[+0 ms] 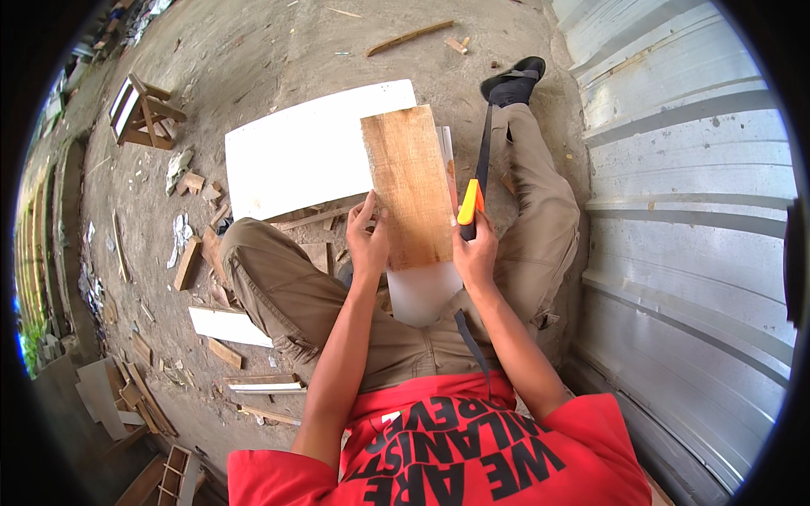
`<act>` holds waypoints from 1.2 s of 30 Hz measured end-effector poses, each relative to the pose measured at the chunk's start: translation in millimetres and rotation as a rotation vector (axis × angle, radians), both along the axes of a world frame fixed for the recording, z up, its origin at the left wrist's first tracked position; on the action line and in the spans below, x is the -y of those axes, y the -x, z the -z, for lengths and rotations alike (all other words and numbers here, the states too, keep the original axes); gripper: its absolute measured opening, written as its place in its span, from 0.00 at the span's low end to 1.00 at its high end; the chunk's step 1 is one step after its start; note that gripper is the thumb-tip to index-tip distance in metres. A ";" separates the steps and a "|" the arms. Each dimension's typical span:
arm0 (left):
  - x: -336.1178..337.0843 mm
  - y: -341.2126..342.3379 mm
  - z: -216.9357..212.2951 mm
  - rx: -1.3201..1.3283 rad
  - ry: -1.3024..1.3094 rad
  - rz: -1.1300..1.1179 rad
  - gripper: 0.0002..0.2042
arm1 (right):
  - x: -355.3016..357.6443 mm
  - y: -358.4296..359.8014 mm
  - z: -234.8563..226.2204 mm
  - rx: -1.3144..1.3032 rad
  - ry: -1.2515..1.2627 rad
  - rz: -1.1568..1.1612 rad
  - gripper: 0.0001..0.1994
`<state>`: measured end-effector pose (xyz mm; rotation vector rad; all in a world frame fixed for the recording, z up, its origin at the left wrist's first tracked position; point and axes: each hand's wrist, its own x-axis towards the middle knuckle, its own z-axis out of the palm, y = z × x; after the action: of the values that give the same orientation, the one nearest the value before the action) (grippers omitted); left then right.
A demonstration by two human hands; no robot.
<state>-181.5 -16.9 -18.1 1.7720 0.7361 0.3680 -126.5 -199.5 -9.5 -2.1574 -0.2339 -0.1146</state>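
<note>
A rectangular brown wooden board (409, 185) with visible grain is held up between my two hands, over my lap. My left hand (369, 242) is closed on its left edge, thumb near the face. In my right hand (475, 255) is a handsaw (470, 202) with a yellow-orange and black handle, its dark blade pointing away toward my right foot. That same hand lies against the lower right edge of the board. Beyond and to the left, a large white panel (295, 156) lies partly behind the board. A white piece (422, 293) shows below it, between my thighs.
A corrugated metal wall (683, 202) runs along my right side. Wood offcuts (190, 263) and a white strip (229, 326) litter the ground at left. A small wooden stool (143, 114) stands at the far left. A long wood piece (409, 38) lies far ahead.
</note>
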 end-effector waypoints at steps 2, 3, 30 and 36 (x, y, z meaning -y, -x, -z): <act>-2.7 0.4 2.2 -0.014 0.020 0.001 0.22 | -1.2 3.9 0.6 -0.030 -0.015 0.018 0.15; -3.5 0.9 3.3 -0.038 0.044 -0.003 0.22 | -2.7 6.6 1.6 -0.017 -0.012 0.014 0.15; 9.3 51.4 -19.5 -0.161 0.046 -0.032 0.14 | 5.2 19.3 5.5 -0.256 -0.025 -0.019 0.12; 6.7 48.9 -27.1 -0.166 0.208 -0.124 0.12 | 5.4 19.0 10.5 -0.210 -0.053 -0.015 0.11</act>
<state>-230.4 -23.6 9.0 1.5773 0.9704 0.2197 -145.5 -204.9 -20.0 -2.0959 -0.1245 0.1128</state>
